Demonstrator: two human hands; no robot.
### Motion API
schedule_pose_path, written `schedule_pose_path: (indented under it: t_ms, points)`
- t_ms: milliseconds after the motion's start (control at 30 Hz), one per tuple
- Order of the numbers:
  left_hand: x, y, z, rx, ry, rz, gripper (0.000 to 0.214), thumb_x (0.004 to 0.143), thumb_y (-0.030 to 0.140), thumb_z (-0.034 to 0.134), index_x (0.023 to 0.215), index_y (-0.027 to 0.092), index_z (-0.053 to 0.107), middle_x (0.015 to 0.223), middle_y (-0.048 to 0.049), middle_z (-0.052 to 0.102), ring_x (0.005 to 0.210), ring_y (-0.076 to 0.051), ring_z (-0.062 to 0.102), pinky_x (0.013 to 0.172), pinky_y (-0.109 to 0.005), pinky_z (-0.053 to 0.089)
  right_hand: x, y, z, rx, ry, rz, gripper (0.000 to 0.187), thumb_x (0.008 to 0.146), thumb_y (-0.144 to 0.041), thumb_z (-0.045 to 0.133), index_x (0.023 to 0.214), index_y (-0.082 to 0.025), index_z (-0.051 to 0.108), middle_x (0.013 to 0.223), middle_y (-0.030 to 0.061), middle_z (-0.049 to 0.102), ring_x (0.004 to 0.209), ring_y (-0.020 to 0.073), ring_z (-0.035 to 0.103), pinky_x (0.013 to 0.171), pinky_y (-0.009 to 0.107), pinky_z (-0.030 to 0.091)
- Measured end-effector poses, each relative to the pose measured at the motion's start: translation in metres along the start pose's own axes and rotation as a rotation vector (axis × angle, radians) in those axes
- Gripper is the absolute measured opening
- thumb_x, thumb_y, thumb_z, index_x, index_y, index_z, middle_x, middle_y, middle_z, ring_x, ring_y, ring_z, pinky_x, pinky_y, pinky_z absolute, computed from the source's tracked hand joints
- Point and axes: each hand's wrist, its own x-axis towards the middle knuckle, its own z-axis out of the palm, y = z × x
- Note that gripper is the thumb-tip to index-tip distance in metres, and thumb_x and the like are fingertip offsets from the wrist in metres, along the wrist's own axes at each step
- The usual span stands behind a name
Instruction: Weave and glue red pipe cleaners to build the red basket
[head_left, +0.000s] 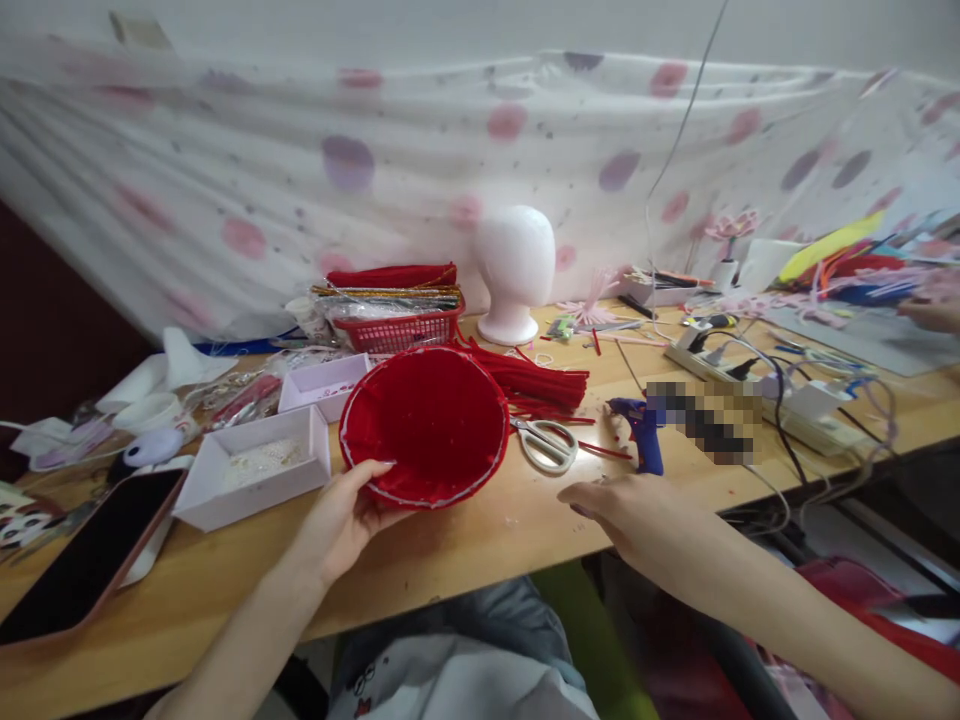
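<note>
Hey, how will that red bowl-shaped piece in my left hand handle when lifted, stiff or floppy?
The red piece is probably fairly stiff: its rim looks round with your left hand gripping just one edge. It may be light, since only that hand holds it.

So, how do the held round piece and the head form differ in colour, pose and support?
Colour: the round piece is red with a pale line along its rim; the head form is white.
Pose: the round piece is tilted toward the camera; the head form stands upright.
Support: the left hand grips the round piece by its edge; the head form rests on the table.
Both have rounded outlines.
</note>
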Motion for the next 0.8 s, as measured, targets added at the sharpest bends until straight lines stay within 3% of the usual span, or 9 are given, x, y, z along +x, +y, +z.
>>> schedule_pose_path:
  t_ms: [167,233,300,400,500,567,667,733,800]
  points:
    - [0.007,0.003,-0.01,0.113,-0.02,0.007,0.022,0.088,0.012,0.066,0.11,0.01,0.068,0.102,-0.0145,0.079,0.078,-0.024,0.078,0.069,-0.043,0.07,0.006,0.017,-0.015,0.022,0.173,0.03,0.034,0.092,-0.011,0.043,0.107,-0.023,0.071,0.066,0.0037,0.072,0.051,0.0181,0.067,0.047,0.025,0.039]
    - [0.011,0.002,-0.017,0.162,-0.029,0.037,0.035,0.088,0.022,0.071,0.122,0.016,0.066,0.117,-0.0148,0.077,0.092,-0.027,0.078,0.074,-0.045,0.069,0.016,0.025,-0.015,0.01,0.299,0.059,0.032,0.102,-0.026,0.04,0.092,-0.023,0.071,0.06,0.0045,0.069,0.043,0.0192,0.062,0.043,0.028,0.036]
    - [0.018,0.0,-0.027,0.28,0.01,0.205,0.049,0.088,0.039,0.075,0.133,0.026,0.061,0.131,-0.0112,0.073,0.11,-0.029,0.075,0.084,-0.044,0.067,0.028,0.032,-0.014,-0.016,0.372,0.075,0.045,0.105,-0.039,0.038,0.072,-0.024,0.064,0.059,0.0074,0.069,0.047,0.0219,0.065,0.045,0.03,0.039]
    - [0.031,0.002,-0.041,0.471,0.125,0.546,0.055,0.085,0.049,0.075,0.134,0.029,0.061,0.133,-0.0113,0.071,0.129,-0.032,0.065,0.103,-0.046,0.059,0.043,0.039,-0.018,-0.016,0.418,0.044,0.057,0.107,-0.044,0.035,0.058,-0.025,0.056,0.057,0.0076,0.068,0.062,0.0247,0.072,0.067,0.035,0.054]
    - [0.034,0.008,-0.054,0.485,0.167,0.65,0.049,0.087,0.048,0.072,0.132,0.03,0.063,0.138,-0.0103,0.067,0.143,-0.034,0.052,0.114,-0.048,0.051,0.052,0.042,-0.03,0.005,0.433,-0.004,0.062,0.109,-0.039,0.029,0.057,-0.025,0.059,0.06,0.0058,0.072,0.067,0.0226,0.074,0.098,0.044,0.054]
    - [0.028,0.01,-0.063,0.541,0.182,0.74,0.047,0.09,0.048,0.069,0.133,0.032,0.063,0.145,-0.0074,0.062,0.147,-0.032,0.047,0.117,-0.047,0.049,0.054,0.043,-0.04,0.013,0.432,-0.013,0.063,0.109,-0.033,0.025,0.06,-0.025,0.063,0.065,0.0057,0.074,0.069,0.0216,0.073,0.101,0.046,0.053]
    - [0.018,0.01,-0.078,0.72,0.199,1.012,0.034,0.096,0.047,0.06,0.126,0.033,0.069,0.144,-0.0028,0.064,0.141,-0.028,0.053,0.119,-0.042,0.047,0.054,0.046,-0.052,-0.002,0.45,0.003,0.056,0.106,-0.027,0.028,0.075,-0.023,0.074,0.086,0.0101,0.08,0.091,0.0255,0.076,0.098,0.048,0.056]
    - [0.017,0.009,-0.088,0.766,0.221,1.185,0.027,0.099,0.045,0.055,0.112,0.032,0.075,0.134,-0.0019,0.069,0.133,-0.027,0.06,0.118,-0.041,0.046,0.054,0.051,-0.057,-0.019,0.468,0.02,0.046,0.1,-0.019,0.032,0.109,-0.019,0.077,0.106,0.0145,0.08,0.097,0.0273,0.076,0.089,0.045,0.06]
    - [0.021,0.01,-0.096,0.778,0.245,1.304,0.027,0.099,0.046,0.055,0.101,0.032,0.078,0.122,-0.0026,0.074,0.126,-0.028,0.063,0.118,-0.043,0.044,0.056,0.056,-0.06,-0.022,0.475,0.028,0.054,0.092,-0.012,0.035,0.137,-0.016,0.065,0.111,0.015,0.08,0.088,0.0249,0.078,0.072,0.037,0.062]
